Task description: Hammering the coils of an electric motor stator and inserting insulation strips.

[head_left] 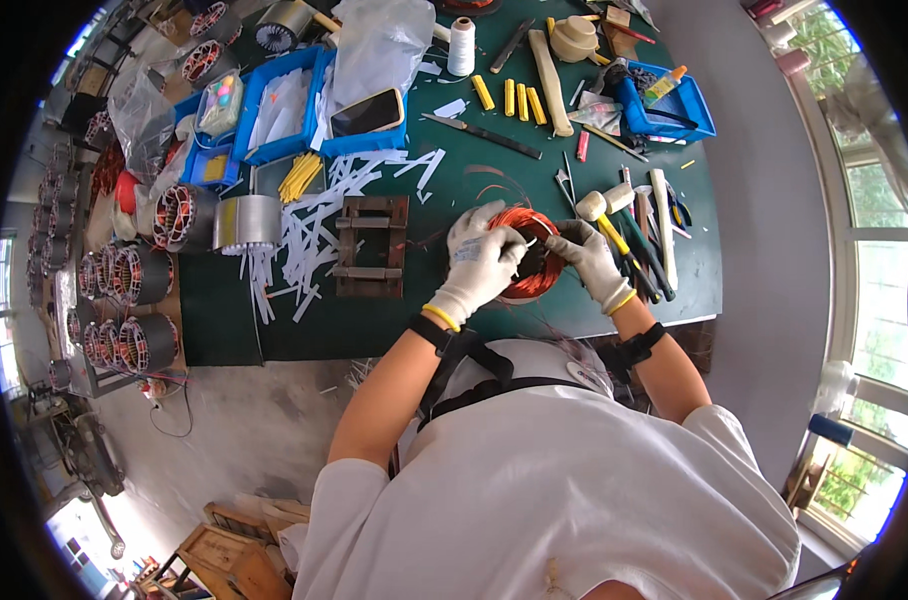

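A motor stator [527,287] wound with orange-red copper wire lies on the green table in front of me, its ring opening turned up toward me. My left hand [484,252], in a white glove with a yellow cuff, is closed over the ring's left side. Its thumb and forefinger pinch a thin white piece [531,242] above the opening. My right hand [592,262], gloved alike, is closed on the ring's right rim, the thumb and fingers at the windings. Loose thin wires stick out behind and to the left of the stator. The undersides of my fingers are hidden.
Left of the stator sits a brown metal frame [371,247], with white paper strips [309,240] beyond. Mallets [593,207], pliers [681,212] and other tools lie at right. Blue bins [276,152], a phone [368,113], a knife [484,135] and thread [461,50] lie farther back.
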Available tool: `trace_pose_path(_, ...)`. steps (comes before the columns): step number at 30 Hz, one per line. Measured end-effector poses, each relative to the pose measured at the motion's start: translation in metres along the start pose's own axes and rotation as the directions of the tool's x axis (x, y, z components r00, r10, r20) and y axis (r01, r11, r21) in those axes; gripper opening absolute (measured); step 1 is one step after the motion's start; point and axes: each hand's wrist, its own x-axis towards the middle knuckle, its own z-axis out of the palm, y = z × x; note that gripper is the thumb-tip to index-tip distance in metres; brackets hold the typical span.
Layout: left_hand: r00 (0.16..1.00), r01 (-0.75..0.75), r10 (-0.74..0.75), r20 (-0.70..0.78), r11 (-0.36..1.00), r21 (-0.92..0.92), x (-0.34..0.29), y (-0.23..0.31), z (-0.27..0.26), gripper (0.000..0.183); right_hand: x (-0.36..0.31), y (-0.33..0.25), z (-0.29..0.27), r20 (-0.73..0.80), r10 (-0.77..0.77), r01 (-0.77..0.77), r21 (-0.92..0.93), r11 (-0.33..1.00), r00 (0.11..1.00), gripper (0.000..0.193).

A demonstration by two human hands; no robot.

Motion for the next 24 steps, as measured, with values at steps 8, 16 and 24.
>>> trace_pose_path(8,0.998,-0.067,0.068,0.004,0.961,0.267,-0.002,0.010,-0.016,0.061,-0.014,-0.052,0.030,0.374,-0.534,0.535,-0.825,0.181,0.758,0.065)
trace_pose_path(16,0.915,-0.356,0.166,0.367,0.761,0.542,0.030,-0.003,-0.018,0.026,0.039,-0.051,0.027,0.490,-0.208,0.505,-0.863,0.024,0.847,0.048)
trace_pose_path(24,0.798,-0.148,0.126,0.589,0.989,-0.011,0.073,-0.024,-0.033,0.037,0.038,-0.050,0.001,0.316,-0.170,0.352,-0.714,0.605,0.933,0.038)
